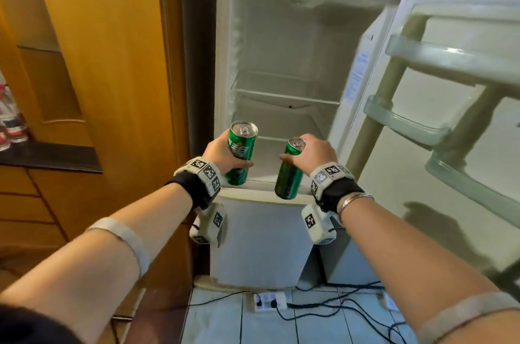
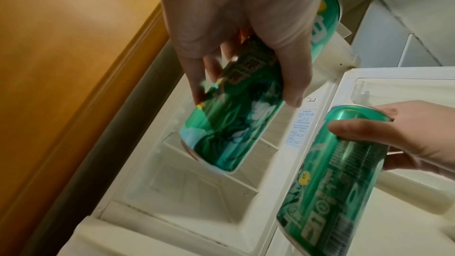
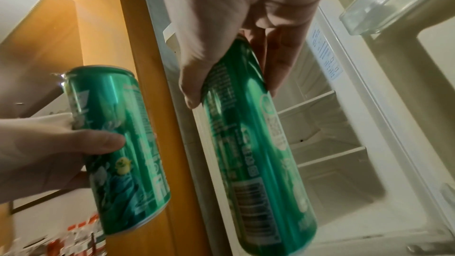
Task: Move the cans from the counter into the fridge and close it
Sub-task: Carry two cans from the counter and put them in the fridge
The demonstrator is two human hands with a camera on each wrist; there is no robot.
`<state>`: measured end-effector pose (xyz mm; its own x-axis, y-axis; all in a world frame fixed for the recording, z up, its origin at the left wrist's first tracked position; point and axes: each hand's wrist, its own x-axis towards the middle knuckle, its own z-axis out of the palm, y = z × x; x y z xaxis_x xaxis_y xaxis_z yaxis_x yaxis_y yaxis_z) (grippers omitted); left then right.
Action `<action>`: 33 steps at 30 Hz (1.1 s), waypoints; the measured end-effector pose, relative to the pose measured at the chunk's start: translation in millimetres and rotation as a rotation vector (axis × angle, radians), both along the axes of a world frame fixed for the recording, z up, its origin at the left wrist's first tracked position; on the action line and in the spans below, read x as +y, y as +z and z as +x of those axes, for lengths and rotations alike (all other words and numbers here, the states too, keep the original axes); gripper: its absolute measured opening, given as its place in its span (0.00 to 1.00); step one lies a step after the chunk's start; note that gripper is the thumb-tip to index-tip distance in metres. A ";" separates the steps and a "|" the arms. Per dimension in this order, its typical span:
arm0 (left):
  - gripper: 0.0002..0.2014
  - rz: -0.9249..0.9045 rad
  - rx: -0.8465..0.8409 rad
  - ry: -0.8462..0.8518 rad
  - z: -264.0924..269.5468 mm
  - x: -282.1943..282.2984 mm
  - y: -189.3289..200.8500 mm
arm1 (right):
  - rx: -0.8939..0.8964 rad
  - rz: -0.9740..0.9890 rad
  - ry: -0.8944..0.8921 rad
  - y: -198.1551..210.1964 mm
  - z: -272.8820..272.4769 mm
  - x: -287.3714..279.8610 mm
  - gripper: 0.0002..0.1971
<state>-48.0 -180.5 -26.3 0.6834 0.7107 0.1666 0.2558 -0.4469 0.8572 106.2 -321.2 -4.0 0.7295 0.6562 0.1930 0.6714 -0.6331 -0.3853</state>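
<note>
Each hand carries a tall green can in front of the open white fridge point(image 1: 284, 67). My left hand point(image 1: 225, 153) grips one can point(image 1: 241, 156) round its middle, thumb across the front; the left wrist view has this can point(image 2: 231, 116) under the palm. My right hand point(image 1: 315, 153) holds the second can point(image 1: 289, 172) by its upper part, fingers over the rim, seen again in the right wrist view as a can point(image 3: 256, 155) hanging below the fingers. Both cans hover at the front edge of the lowest fridge shelf point(image 1: 287, 143). The fridge door point(image 1: 461, 107) stands wide open on the right.
A wooden cabinet point(image 1: 107, 67) flanks the fridge on the left, with a dark counter point(image 1: 47, 157) holding red-and-white containers point(image 1: 11, 121). Door racks point(image 1: 408, 124) jut out at right. A power strip point(image 1: 270, 301) and cables lie on the tiled floor below.
</note>
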 end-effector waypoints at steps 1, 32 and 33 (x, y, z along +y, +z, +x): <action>0.33 0.005 -0.001 -0.008 9.4 9.9 2.1 | -0.008 0.004 -0.007 3.8 8.4 9.2 0.33; 0.40 0.164 0.181 0.142 397.5 314.2 103.4 | 0.031 -0.038 -0.001 -13.8 287.1 217.8 0.30; 0.40 0.146 0.178 0.146 402.5 320.6 102.5 | 0.020 -0.035 -0.008 -15.7 288.5 220.6 0.30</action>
<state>354.5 140.1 76.2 0.6032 0.7812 0.1610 0.4672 -0.5097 0.7225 394.7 -100.5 -19.7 0.7380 0.6566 0.1553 0.6588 -0.6515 -0.3763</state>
